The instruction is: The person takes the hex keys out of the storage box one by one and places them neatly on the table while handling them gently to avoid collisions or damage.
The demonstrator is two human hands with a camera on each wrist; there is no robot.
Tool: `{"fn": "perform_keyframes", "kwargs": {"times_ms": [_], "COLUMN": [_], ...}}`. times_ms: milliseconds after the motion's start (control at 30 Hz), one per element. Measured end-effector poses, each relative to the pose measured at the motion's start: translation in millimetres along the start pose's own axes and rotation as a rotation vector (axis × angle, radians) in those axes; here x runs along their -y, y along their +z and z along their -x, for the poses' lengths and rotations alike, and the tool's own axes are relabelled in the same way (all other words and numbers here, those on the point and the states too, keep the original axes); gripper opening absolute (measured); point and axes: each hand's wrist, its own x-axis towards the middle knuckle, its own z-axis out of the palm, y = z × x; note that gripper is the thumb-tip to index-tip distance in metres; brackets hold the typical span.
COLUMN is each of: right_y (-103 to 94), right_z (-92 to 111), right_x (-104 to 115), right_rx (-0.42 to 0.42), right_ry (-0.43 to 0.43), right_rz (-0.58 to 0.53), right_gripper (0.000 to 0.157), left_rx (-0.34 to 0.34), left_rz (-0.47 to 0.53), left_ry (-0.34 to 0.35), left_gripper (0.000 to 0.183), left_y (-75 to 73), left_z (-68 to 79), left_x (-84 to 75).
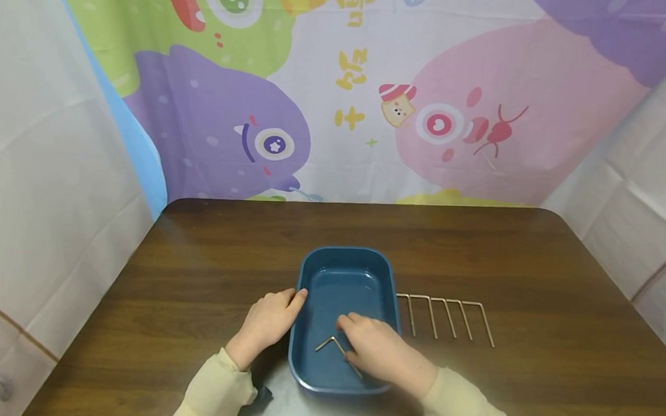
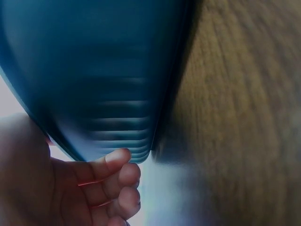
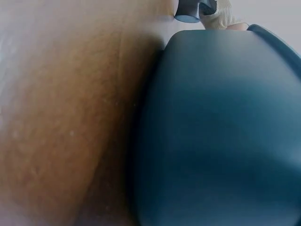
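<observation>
A deep blue rectangular bin (image 1: pixel 329 295) sits on the table. My left hand (image 1: pixel 270 317) grips its left side, thumb over the rim; in the left wrist view the fingers (image 2: pixel 124 174) curl against the outer wall. Inside the bin, an L-shaped metal hex key (image 1: pixel 333 339) appears near the floor, its bend pointing away from me. My right hand (image 1: pixel 379 353) reaches in over the right rim. Its thumb overlaps the key's longer arm, while the other fingertips stand apart from the thumb. Whether the thumb touches the key is unclear. The right wrist view shows the bin's outer wall (image 3: pixel 221 127).
Several similar L-shaped keys (image 1: pixel 448 312) lie in a row on the brown wooden table (image 1: pixel 531 272), just right of the bin. A shiny pale patch (image 1: pixel 285 404) shows at the near edge. Behind the table hangs a cartoon-printed cloth (image 1: pixel 357 159).
</observation>
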Motion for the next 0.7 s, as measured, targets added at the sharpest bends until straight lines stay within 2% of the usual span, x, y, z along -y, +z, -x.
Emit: {"fn": "perform_keyframes", "kwargs": {"times_ms": [267,533,700], "right_y": [1.8,2.2,3.0], "right_z": [2.2,1.1,0.5], "right_x": [0.7,0.8,0.6], "right_rx": [-0.053,0.022,0.027], "right_ry": [-0.044,-0.013,-0.011], "right_rz": [0.013,0.024,0.043], "right_gripper": [0.016,0.024,0.022], "left_rx": [0.009,0.020,0.022], "left_rz": [0.003,0.009,0.012], "left_ry": [-0.011,-0.019,-0.018], "left_gripper": [0.038,0.039,0.040], "left_y": [0.7,0.8,0.7], "left_z": [-0.8,-0.9,-0.6], "left_x": [0.5,-0.1,0.1]}}
